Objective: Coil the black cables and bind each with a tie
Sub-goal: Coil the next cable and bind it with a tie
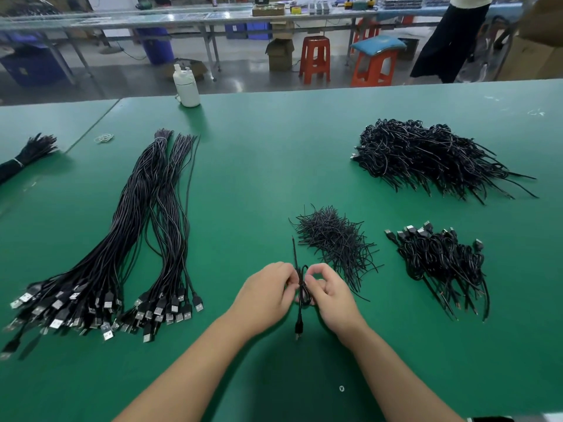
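Over the near middle of the green table, my left hand and my right hand both pinch one coiled black cable. Its USB plug hangs down toward me and one thin end sticks up past my fingers. A heap of short black ties lies just beyond my right hand. Long straight black cables with USB plugs are laid out at the left. Small coiled cables are piled at the right, and a bigger pile of coiled cables lies behind them.
A white bottle stands at the table's far edge. Another tied black bundle lies at the far left, with a rubber band near it. Red stools, boxes and a standing person are beyond the table.
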